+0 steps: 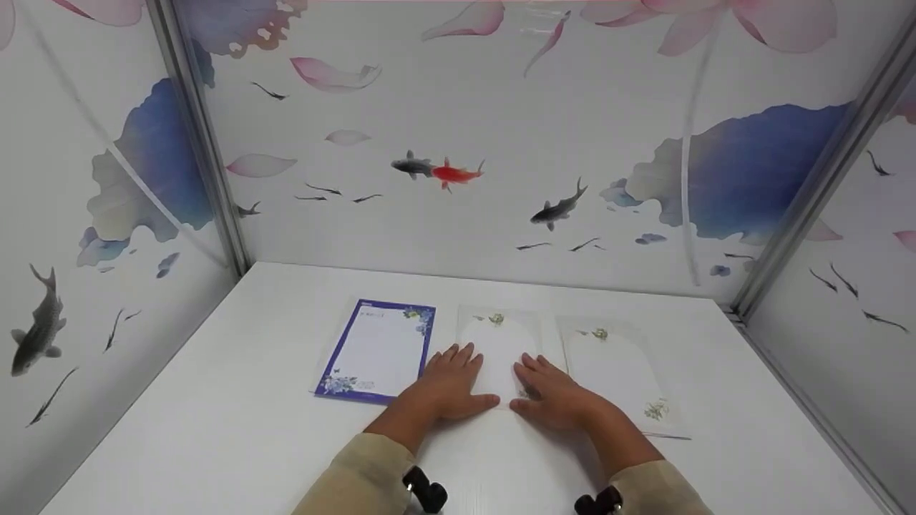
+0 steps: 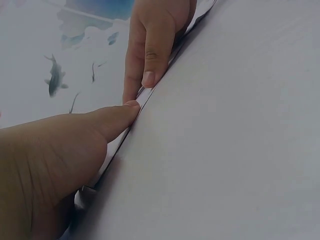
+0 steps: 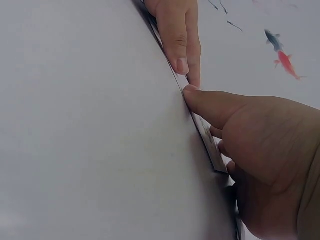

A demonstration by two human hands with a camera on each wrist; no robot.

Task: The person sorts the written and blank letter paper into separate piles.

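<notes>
My left hand (image 1: 454, 385) lies flat with fingers spread on the left side of the middle white sheet (image 1: 499, 350), which has a small floral print at its top. On the sheet's right side rests my right hand (image 1: 554, 393), also palm down, covering part of a lower print. Both thumbs point inward along the near edge, their tips close to each other. In the left wrist view the left thumb (image 2: 117, 120) is at that edge; the right wrist view has the right thumb (image 3: 215, 105) there too.
Left of the middle sheet lies a sheet with a blue-purple border (image 1: 379, 350) and flower corners. A similar pale floral sheet (image 1: 608, 372) lies to the right. All are on a white table (image 1: 236, 400), enclosed by printed panels (image 1: 486, 229) with metal posts (image 1: 207, 143).
</notes>
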